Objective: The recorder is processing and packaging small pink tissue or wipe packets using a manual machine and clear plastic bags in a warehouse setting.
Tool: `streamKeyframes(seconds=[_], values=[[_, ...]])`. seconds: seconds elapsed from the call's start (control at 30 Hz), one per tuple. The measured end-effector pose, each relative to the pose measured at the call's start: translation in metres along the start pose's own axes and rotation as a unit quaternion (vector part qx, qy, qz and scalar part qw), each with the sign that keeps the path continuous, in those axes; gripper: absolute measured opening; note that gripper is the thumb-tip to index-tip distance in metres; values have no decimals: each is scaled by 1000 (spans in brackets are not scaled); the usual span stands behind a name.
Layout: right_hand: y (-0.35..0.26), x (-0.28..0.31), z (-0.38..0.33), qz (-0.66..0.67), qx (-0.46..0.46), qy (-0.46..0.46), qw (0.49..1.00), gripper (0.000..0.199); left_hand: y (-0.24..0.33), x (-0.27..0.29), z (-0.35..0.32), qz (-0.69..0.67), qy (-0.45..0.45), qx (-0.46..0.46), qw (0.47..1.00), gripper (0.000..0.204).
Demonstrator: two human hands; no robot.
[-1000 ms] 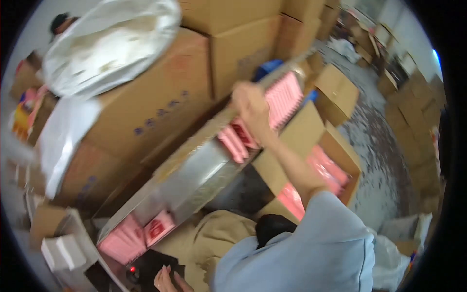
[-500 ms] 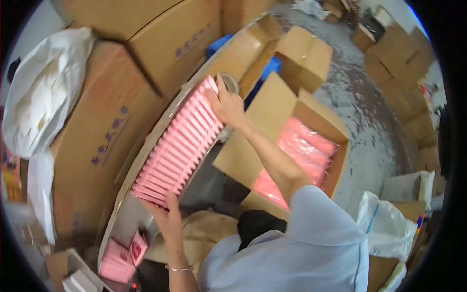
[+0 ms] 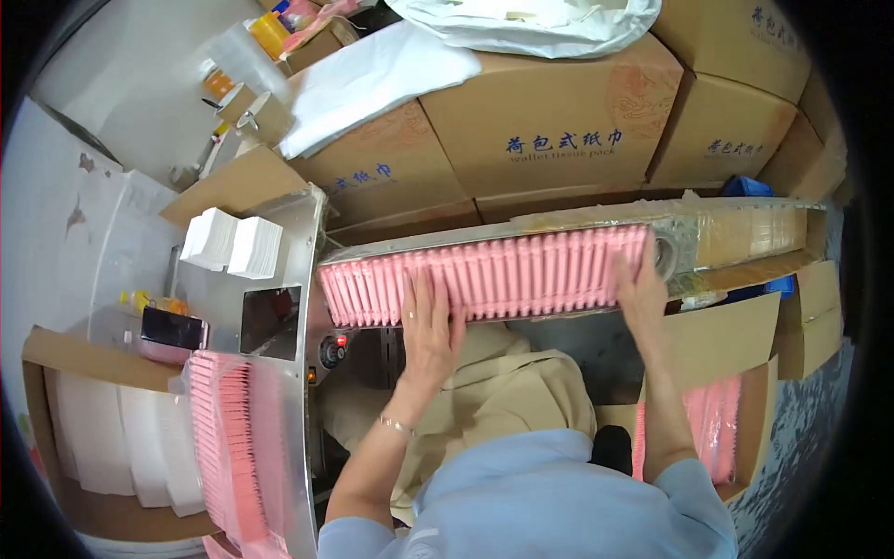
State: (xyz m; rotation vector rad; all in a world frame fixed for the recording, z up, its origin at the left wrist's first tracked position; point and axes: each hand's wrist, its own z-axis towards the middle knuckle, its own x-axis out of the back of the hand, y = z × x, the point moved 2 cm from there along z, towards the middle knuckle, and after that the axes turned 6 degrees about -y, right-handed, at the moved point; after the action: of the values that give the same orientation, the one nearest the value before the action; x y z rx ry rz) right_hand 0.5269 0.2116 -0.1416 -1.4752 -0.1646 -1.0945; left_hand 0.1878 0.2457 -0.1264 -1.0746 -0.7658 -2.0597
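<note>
A long row of pink tissue packs (image 3: 521, 270), standing on edge side by side, lies along the narrow metal worktop in front of me. My left hand (image 3: 430, 321) rests on the row left of its middle, fingers stretched over the front of the packs and thumb apart. At the row's right end is my right hand (image 3: 641, 293), its fingers around the last packs and slightly blurred. Just beyond that end sits a roll of tape (image 3: 665, 253). To my left, a second row of pink packs (image 3: 222, 438) is wrapped in clear film.
Stacks of white tissues (image 3: 254, 247) and a phone (image 3: 174, 330) lie left, above a carton of white tissues (image 3: 37, 373). A control knob (image 3: 331, 352) is on the metal bench. Large cartons (image 3: 559, 121) line the back. An open carton (image 3: 759, 410) at right holds wrapped pink packs.
My view has swung left. My left hand has shifted from the row's near end to its front, toward the middle; the right hand stays at the other end.
</note>
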Motion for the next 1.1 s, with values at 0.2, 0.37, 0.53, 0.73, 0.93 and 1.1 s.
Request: streamKeyframes(seconds=[0.2, 0.37, 0.53, 0.73, 0.93, 1.1], values=[[-35, -35, -16, 25, 47, -65, 996, 115, 33, 6, -31, -149, -22, 24, 988, 51], [-46, -48, -21, -23, 70, 0, 997, 111, 69, -14, -5, -207, -11, 12, 978, 56], [-38, -55, -24, -57, 24, 26, 998, 107, 102, -48, 27, -249, 17, 30, 968, 64], [-38, -56, -24, -52, 30, 19, 998, 105, 103, -62, 34, -221, 48, 40, 973, 74], [-42, -52, -23, -47, 40, 25, 998, 104, 101, -39, 23, -439, 2, 252, 862, 95], [-38, -53, -21, -61, 8, 22, 998, 106, 72, -32, 25, -621, 13, 360, 696, 94]])
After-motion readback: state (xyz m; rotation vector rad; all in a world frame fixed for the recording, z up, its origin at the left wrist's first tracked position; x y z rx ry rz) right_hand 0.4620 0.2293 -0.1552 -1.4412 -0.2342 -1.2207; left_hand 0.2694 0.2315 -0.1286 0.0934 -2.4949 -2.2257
